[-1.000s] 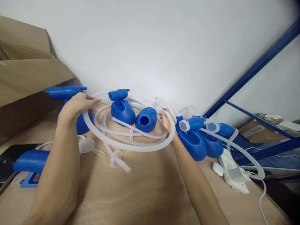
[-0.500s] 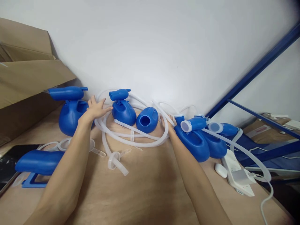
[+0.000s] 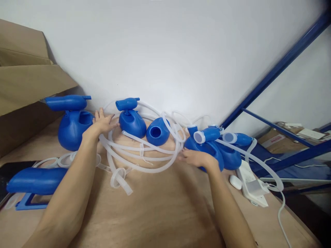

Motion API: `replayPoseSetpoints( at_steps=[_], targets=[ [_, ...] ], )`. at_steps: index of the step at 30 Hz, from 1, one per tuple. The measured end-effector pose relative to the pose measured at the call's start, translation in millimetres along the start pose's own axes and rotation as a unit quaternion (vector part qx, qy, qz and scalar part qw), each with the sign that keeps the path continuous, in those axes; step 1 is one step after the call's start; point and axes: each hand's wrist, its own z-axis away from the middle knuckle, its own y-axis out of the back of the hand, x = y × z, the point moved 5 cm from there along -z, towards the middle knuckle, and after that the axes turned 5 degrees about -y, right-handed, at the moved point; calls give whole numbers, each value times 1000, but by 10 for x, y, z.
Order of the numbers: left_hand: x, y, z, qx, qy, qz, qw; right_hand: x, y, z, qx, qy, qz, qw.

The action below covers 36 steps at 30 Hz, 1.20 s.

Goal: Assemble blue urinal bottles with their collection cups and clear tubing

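Observation:
My left hand [image 3: 102, 122], fingers spread, rests at the left side of a coil of translucent tubing [image 3: 152, 169]. It sits between a large blue plastic urinal bottle [image 3: 71, 129] and a smaller one [image 3: 132, 122] with a spout piece on top. My right hand [image 3: 193, 157] reaches in flat from the right, fingers stretched toward the coil's right edge; whether the fingertips touch it is hard to tell. Inside the coil stands an open-mouthed blue bottle [image 3: 159, 136]. Another blue bottle [image 3: 217, 155] lies just behind my right hand.
A blue spout piece [image 3: 36, 181] lies at the left by a dark tablet-like device [image 3: 15, 168]. A cardboard box [image 3: 28, 86] stands at the back left. To the right are a white earbud case [image 3: 235, 182], a power strip [image 3: 252, 187] and a blue metal frame [image 3: 279, 69].
My right hand has come from behind the coil's right side to its near right edge. The tubing there has shifted, its loop now lower and curled beside the open-mouthed bottle. My left hand stays spread.

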Motion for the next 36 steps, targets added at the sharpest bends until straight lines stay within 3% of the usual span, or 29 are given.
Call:
replayPoseSetpoints(
  at_steps=[3,4,6,8,10,12,14,16,20,25,30,36],
  targets=[
    [11,59,-4,39,-19,2,999,-13,336,472,-46,-26,-75,996],
    [20,83,-3,51,-29,4,998,29,480,592,-21,-42,-110,993],
    [50,135,4,70,-50,7,996,196,793,785,123,-71,-100,985],
    [99,196,22,86,-71,9,994,437,971,918,249,-107,-55,961],
    [180,270,54,109,-96,13,989,727,941,948,263,-174,-35,948],
    [289,353,102,132,-124,21,983,963,787,896,202,-215,-69,953],
    [422,440,163,154,-152,33,976,1091,652,821,160,-215,-111,957],
    [580,524,238,169,-183,44,967,1151,603,749,168,-208,-96,959],
    [951,649,425,174,-246,62,952,1188,622,640,236,-221,39,946],
    [1349,703,648,150,-300,79,939,1136,549,557,245,-245,9,938],
    [1703,570,860,127,-369,62,919,971,557,589,189,-258,-39,947],
    [2496,-60,1526,29,-417,143,897,569,695,949,84,-193,-136,968]
  ],
)
